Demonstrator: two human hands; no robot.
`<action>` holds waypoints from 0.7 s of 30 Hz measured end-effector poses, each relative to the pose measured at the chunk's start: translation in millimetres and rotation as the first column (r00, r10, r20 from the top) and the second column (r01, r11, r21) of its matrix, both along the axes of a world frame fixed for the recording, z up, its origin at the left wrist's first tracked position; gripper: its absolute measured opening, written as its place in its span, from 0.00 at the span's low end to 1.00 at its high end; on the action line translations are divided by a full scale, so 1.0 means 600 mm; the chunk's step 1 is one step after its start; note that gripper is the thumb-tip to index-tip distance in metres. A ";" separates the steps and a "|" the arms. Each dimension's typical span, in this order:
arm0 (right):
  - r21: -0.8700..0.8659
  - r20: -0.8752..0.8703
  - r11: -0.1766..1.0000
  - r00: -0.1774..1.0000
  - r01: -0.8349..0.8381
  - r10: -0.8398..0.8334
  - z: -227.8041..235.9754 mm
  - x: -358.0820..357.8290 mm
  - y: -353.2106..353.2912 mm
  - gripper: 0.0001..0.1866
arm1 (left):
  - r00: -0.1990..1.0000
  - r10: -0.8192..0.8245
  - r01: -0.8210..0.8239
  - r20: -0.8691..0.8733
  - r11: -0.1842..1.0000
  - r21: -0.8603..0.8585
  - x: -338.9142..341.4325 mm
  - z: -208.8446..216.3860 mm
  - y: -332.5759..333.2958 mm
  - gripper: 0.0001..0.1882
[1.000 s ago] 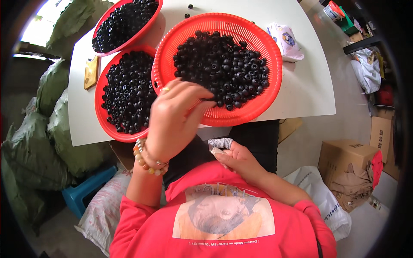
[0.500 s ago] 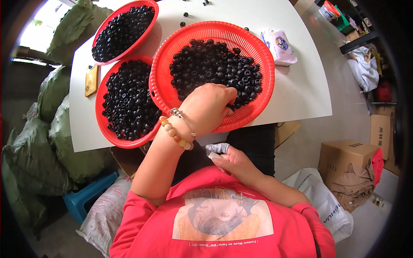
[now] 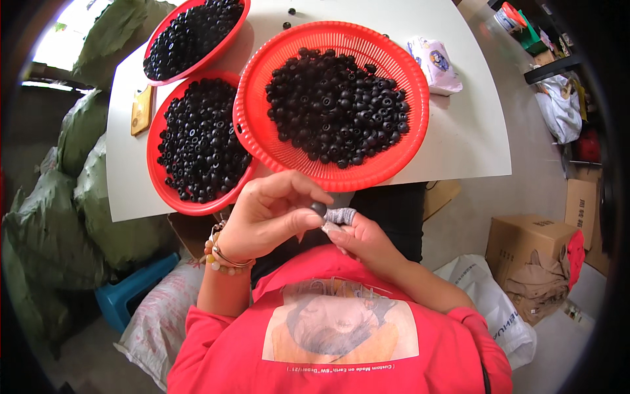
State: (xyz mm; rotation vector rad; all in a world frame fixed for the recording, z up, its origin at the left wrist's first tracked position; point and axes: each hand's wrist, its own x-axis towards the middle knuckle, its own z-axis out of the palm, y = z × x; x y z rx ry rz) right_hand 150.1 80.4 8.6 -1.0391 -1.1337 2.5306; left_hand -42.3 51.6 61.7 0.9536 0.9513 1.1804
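Between the thumb and fingertips of my left hand (image 3: 272,217) is a small round black bead (image 3: 319,208). My right hand (image 3: 371,243) meets it in front of my body, below the table's near edge. Grey knitted wrapping (image 3: 340,215) covers one of its fingers. That hand is closed in a pinch, and a small pale bit shows at its fingertips, too small to name. Just beyond my hands stands a red slotted plastic basket (image 3: 420,141), which holds a heap of black beads (image 3: 335,105), several with a hole showing.
Two more red containers, the nearer bowl (image 3: 152,157) and the farther bowl (image 3: 246,20), hold black beads to the left. The white table (image 3: 469,144) also bears a tissue pack (image 3: 434,65) and a yellow wooden piece (image 3: 141,111). Cardboard boxes (image 3: 525,243), sacks and a blue stool (image 3: 128,292) stand around.
My left hand has come out of the basket, back toward my body, and now holds a black bead against my right fingertips. The right hand has barely moved.
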 end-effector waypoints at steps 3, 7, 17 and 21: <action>-0.068 0.038 0.996 0.998 0.056 -0.053 0.019 -0.003 0.010 0.15 | 0.976 0.028 -0.016 0.215 0.998 -0.060 0.001 -0.030 -0.031 0.12; -0.196 -0.110 0.975 0.986 0.104 -0.127 0.017 0.001 0.005 0.14 | 0.938 0.098 -0.066 0.333 0.992 -0.105 -0.001 -0.074 -0.062 0.10; -0.057 -0.287 0.997 0.957 -0.053 0.034 0.035 0.001 -0.003 0.20 | 0.868 0.271 -0.161 0.415 0.946 -0.282 0.029 -0.104 -0.086 0.09; -0.064 -0.315 0.996 0.949 -0.058 0.035 0.044 -0.005 -0.004 0.20 | 0.851 0.278 -0.173 0.446 0.949 -0.262 0.037 -0.120 -0.090 0.08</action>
